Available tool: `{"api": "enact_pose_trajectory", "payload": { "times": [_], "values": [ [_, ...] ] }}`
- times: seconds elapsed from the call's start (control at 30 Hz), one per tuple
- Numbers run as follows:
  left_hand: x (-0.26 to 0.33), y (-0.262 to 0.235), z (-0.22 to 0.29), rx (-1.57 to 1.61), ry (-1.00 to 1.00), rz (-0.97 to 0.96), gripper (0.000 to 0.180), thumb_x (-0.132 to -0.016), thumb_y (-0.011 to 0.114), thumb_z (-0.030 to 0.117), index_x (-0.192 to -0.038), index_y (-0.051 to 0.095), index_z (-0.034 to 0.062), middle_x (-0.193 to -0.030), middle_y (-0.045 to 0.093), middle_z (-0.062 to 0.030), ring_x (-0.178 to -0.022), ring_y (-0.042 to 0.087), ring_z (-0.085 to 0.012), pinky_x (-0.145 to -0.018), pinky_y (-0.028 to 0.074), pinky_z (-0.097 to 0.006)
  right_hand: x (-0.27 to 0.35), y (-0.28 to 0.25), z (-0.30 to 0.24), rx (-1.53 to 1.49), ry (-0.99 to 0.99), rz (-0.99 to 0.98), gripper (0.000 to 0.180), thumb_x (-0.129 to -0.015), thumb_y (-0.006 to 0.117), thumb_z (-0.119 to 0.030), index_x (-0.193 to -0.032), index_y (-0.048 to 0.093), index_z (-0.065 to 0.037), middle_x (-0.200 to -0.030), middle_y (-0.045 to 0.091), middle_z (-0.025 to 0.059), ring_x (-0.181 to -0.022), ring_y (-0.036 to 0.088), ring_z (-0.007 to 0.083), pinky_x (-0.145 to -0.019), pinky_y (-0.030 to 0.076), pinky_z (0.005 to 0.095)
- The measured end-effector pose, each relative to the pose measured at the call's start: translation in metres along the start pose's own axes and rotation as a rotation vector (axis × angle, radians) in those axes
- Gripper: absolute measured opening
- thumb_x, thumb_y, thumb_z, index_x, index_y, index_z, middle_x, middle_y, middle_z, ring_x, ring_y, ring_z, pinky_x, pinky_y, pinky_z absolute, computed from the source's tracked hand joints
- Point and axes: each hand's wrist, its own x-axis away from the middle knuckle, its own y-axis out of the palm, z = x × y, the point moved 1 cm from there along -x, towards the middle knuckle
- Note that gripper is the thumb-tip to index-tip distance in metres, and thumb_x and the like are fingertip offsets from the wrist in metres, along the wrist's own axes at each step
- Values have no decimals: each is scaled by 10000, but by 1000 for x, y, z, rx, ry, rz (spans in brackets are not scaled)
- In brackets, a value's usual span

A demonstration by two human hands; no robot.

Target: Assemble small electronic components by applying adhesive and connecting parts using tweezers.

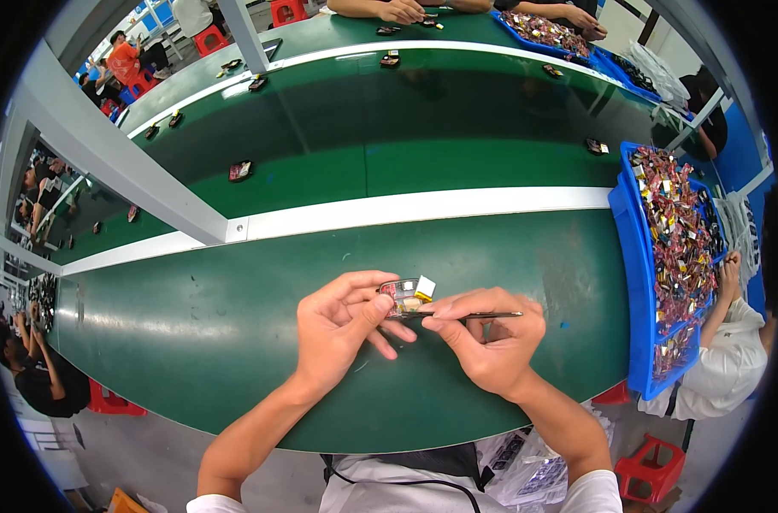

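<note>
Over the green worktop, my left hand pinches a small open electronic device between thumb and fingers. It has a dark casing, with reddish and pale parts inside. A small white and yellow battery-like block sticks up at its right edge. In my right hand is a slim dark tool, apparently tweezers, gripped between thumb and fingers. The tool's tip reaches the device's lower right edge. My right fingertips partly hide that contact, so I cannot tell what the tip touches.
A blue bin heaped with small wired parts stands at the right. Beyond the white rail, a green belt carries several scattered devices. A grey post rises at the left. Co-workers sit around, one person's hand near the bin.
</note>
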Motion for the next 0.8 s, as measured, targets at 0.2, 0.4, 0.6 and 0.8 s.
{"api": "enact_pose_trajectory", "payload": {
  "times": [0.2, 0.4, 0.6, 0.8],
  "values": [
    [2, 1, -1, -9, 44, 22, 291, -1020, 596, 50, -1270, 581, -96, -1014, 713, -224, -790, 762, -294, -545, 626, -300, 0, -1, 0, 7, 54, -6, 132, -768, 841, 14, -837, 745, -45, -747, 755, 23, -408, 461, 11, -405, 296, 190],
    [0, 1, 0, 8, 64, 5, 291, -1020, 599, 56, -1267, 579, -96, -1013, 712, -223, -782, 761, -291, -544, 625, -300, 0, -1, 1, 30, 13, 11, 138, -765, 851, 7, -831, 743, -46, -734, 747, 19, -408, 465, 14, -403, 292, 194],
    [-1, 1, 0, -24, 70, 34, 285, -1019, 604, 77, -1223, 586, -121, -992, 718, -242, -724, 759, -291, -513, 618, -290, 0, 0, -1, -4, 101, -1, 133, -772, 853, 0, -831, 737, -29, -742, 744, 28, -418, 447, 9, -408, 286, 199],
    [0, 0, 4, -80, 130, 24, 263, -1014, 593, 46, -1215, 596, -123, -946, 718, -230, -719, 757, -300, -515, 616, -296, -5, -2, -3, -15, 148, -26, 137, -773, 852, 4, -848, 740, -15, -764, 749, 32, -431, 444, -2, -409, 280, 201]
  ]
}}
